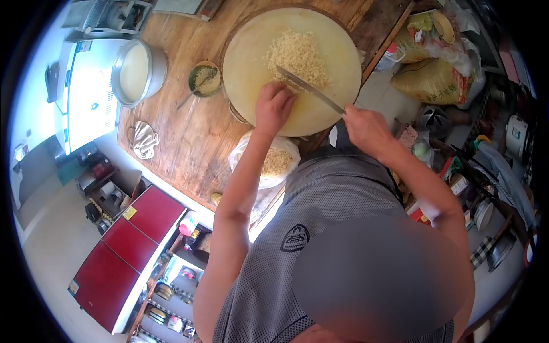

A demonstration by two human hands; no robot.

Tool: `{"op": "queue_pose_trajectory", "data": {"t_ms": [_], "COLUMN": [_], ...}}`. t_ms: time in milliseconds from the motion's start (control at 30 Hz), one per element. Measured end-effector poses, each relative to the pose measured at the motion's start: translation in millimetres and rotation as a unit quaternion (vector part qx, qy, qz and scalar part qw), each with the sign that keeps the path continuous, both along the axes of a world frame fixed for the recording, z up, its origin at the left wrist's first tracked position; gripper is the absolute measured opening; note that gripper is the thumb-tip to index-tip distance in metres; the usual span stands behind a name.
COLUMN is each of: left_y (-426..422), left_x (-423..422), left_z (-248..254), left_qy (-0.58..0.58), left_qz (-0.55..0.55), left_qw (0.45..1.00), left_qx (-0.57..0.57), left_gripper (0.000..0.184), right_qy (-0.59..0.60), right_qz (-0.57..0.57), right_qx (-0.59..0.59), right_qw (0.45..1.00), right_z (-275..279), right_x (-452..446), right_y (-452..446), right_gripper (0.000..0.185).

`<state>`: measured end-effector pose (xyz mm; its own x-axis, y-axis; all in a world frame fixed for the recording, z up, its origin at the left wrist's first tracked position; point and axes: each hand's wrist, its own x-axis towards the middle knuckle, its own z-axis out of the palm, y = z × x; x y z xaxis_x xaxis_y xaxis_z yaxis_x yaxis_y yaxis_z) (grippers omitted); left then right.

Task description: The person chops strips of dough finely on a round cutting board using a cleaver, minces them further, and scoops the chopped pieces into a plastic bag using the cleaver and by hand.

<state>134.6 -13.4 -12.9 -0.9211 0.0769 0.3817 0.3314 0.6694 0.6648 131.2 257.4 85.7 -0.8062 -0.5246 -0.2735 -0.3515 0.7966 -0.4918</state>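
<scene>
A large round cutting board [246,68] lies on the wooden table, with a heap of pale chopped food [298,57] on it. My right hand [366,130] is closed round the handle end of a long knife [311,90], whose blade lies along the near edge of the heap. Beside the blade, my left hand [274,108] rests over the board with its fingers curled together; whatever they may hold is hidden. Close to my left forearm sits a clear plastic bag [277,162] with more chopped food inside.
Left of the board stand a green bowl [206,81] with a spoon and a large metal pot [132,73] of whitish contents. A folded cloth [144,140] lies on the wooden table [180,131]. Sacks [429,80] are at the right; a red cabinet [123,257] is lower left.
</scene>
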Motion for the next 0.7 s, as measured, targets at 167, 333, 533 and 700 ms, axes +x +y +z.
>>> {"op": "queue_pose_trajectory", "data": {"t_ms": [167,333,533,700], "left_y": [-2.8,-3.3,-2.7,-2.3], "left_x": [0.1,-3.8,-3.5,0.1], "left_z": [-3.1,-3.2,-6.8,-7.0], "left_qy": [0.005,0.009,0.014,-0.008], "left_qz": [0.0,-0.003,-0.005,0.01], "left_qw": [1.0,1.0,1.0,1.0], "left_qx": [0.002,0.002,-0.004,-0.004], "left_gripper": [0.015,0.015,0.015,0.015], "right_qy": [-0.02,-0.044,-0.041,-0.066], "right_qz": [-0.016,-0.006,-0.006,0.004], "right_qx": [-0.004,0.005,-0.01,0.041], "right_qw": [1.0,0.999,0.999,0.997], "right_z": [10.4,-1.3,-17.4,-10.6], "right_x": [3.7,0.3,-11.2,2.9], "right_y": [-19.2,-29.8,-43.6,-8.9], "right_gripper": [0.009,0.011,0.012,0.011]}}
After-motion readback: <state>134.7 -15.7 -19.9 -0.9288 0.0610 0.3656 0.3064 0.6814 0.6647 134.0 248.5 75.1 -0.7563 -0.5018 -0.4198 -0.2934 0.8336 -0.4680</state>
